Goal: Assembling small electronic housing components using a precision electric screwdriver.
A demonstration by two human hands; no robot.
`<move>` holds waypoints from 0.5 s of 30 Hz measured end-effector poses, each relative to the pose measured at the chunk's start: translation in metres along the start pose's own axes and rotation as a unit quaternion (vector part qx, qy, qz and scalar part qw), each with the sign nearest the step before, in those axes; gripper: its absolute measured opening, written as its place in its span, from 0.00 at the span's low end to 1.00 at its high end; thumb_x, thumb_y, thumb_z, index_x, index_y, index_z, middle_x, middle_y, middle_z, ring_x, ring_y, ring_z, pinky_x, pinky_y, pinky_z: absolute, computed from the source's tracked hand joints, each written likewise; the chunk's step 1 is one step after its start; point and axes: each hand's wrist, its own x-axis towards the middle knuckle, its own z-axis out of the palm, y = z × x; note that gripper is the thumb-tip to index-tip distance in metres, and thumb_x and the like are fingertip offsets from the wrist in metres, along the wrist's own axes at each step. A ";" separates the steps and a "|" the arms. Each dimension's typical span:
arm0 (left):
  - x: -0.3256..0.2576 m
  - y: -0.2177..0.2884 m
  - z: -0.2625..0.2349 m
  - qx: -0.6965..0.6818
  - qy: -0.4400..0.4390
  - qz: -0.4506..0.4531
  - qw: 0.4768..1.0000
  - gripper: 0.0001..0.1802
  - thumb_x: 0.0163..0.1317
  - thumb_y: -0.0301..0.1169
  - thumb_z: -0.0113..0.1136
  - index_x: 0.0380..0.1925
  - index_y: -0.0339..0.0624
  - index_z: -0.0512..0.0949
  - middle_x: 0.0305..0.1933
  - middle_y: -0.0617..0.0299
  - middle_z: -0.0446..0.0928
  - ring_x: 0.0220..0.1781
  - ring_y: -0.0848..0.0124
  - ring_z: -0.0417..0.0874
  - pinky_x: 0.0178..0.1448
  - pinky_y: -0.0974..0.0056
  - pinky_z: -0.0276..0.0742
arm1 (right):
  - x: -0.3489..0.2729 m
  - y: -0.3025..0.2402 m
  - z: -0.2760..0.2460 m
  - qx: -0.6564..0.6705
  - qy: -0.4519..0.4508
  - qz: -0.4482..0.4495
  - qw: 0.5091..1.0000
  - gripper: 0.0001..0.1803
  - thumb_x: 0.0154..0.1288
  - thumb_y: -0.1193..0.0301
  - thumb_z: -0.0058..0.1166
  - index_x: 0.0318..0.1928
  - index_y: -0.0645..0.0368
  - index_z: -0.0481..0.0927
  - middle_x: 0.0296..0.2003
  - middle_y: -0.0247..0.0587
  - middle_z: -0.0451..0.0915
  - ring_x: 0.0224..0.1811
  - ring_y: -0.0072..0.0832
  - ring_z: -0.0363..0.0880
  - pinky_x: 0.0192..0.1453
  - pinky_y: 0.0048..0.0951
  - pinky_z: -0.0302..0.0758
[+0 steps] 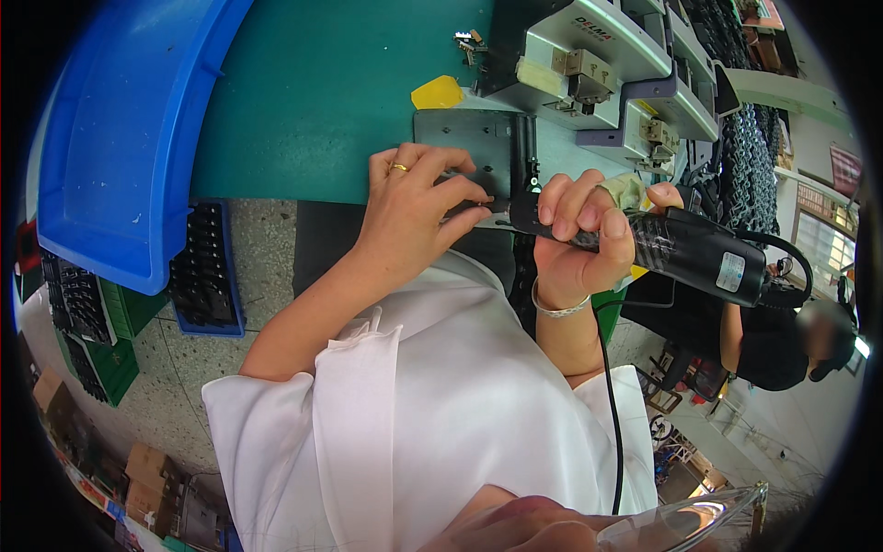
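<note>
In my right hand (pixel 589 235) is a black corded electric screwdriver (pixel 704 258), lying almost level with its front end toward the left. My fingers wrap around its taped forward part, and a short metal tip (pixel 499 222) shows at its front. My left hand (pixel 418 198) is closed just beside that tip, thumb and index finger nearly meeting; what they pinch is too small to make out. Both hands are at the near edge of a black metal plate (pixel 460 129) with small holes, on the green tabletop (pixel 303 101).
A big blue bin (pixel 120 138) stands at the left. Beyond the plate are a yellow piece (pixel 438 93) and small metal parts (pixel 470 44). Silver machine units (pixel 589 64) line the right. A black tray of parts (pixel 200 267) sits lower left. Another person (pixel 782 336) is at the far right.
</note>
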 end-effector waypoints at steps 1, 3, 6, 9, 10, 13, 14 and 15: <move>0.000 0.000 0.000 -0.008 0.009 -0.001 1.000 0.07 0.49 0.35 0.71 0.28 0.52 0.83 0.44 0.70 0.75 0.50 0.69 0.72 0.58 0.58 0.58 | 0.001 -0.003 0.007 -0.017 0.010 0.001 1.000 0.26 0.63 0.73 0.56 0.55 0.47 0.56 0.20 0.37 0.67 0.15 0.26 0.65 0.21 0.33 0.70; -0.001 -0.001 0.001 -0.015 0.019 -0.001 1.000 0.06 0.49 0.35 0.70 0.27 0.52 0.83 0.43 0.70 0.75 0.49 0.69 0.73 0.57 0.58 0.58 | 0.000 -0.005 0.010 -0.033 0.020 0.002 0.999 0.27 0.62 0.73 0.56 0.56 0.47 0.56 0.20 0.37 0.68 0.15 0.26 0.65 0.21 0.33 0.70; -0.002 -0.001 0.001 -0.018 0.023 0.006 1.000 0.06 0.49 0.35 0.70 0.27 0.52 0.84 0.43 0.70 0.75 0.49 0.69 0.73 0.57 0.58 0.58 | -0.001 -0.004 0.008 -0.030 0.010 -0.002 0.999 0.30 0.62 0.73 0.56 0.59 0.47 0.55 0.20 0.37 0.68 0.14 0.25 0.65 0.21 0.33 0.71; -0.003 -0.001 0.001 -0.011 0.021 0.007 1.000 0.06 0.49 0.35 0.70 0.28 0.52 0.84 0.43 0.70 0.75 0.49 0.69 0.73 0.57 0.58 0.58 | -0.006 -0.002 0.000 -0.011 0.021 0.017 1.000 0.34 0.62 0.72 0.56 0.62 0.47 0.52 0.20 0.38 0.68 0.14 0.25 0.65 0.22 0.34 0.71; -0.003 0.000 0.001 -0.007 0.020 0.009 1.000 0.06 0.49 0.36 0.70 0.28 0.52 0.84 0.43 0.70 0.75 0.49 0.68 0.73 0.57 0.58 0.58 | -0.007 -0.003 0.000 -0.012 0.024 0.016 1.000 0.35 0.62 0.72 0.56 0.63 0.46 0.51 0.20 0.38 0.68 0.15 0.26 0.66 0.22 0.34 0.72; -0.004 -0.001 0.000 0.001 0.003 0.011 1.000 0.07 0.49 0.35 0.71 0.29 0.53 0.85 0.46 0.68 0.75 0.51 0.67 0.72 0.58 0.58 0.58 | -0.009 -0.003 0.000 -0.017 0.024 0.018 0.999 0.36 0.62 0.72 0.56 0.63 0.46 0.49 0.19 0.38 0.69 0.15 0.26 0.67 0.23 0.34 0.72; -0.004 -0.002 -0.001 0.007 -0.011 0.009 1.000 0.08 0.49 0.35 0.71 0.31 0.55 0.85 0.48 0.68 0.75 0.52 0.65 0.71 0.59 0.58 0.57 | -0.009 -0.003 0.000 -0.020 0.020 0.023 0.999 0.36 0.62 0.71 0.57 0.63 0.46 0.49 0.19 0.38 0.69 0.15 0.26 0.68 0.23 0.34 0.72; -0.005 -0.002 -0.001 0.007 -0.011 0.009 1.000 0.08 0.49 0.35 0.71 0.31 0.55 0.85 0.48 0.68 0.75 0.52 0.65 0.71 0.59 0.58 0.57 | -0.010 -0.003 0.000 -0.020 0.020 0.023 0.999 0.36 0.62 0.71 0.57 0.63 0.46 0.49 0.19 0.38 0.69 0.15 0.26 0.68 0.23 0.34 0.72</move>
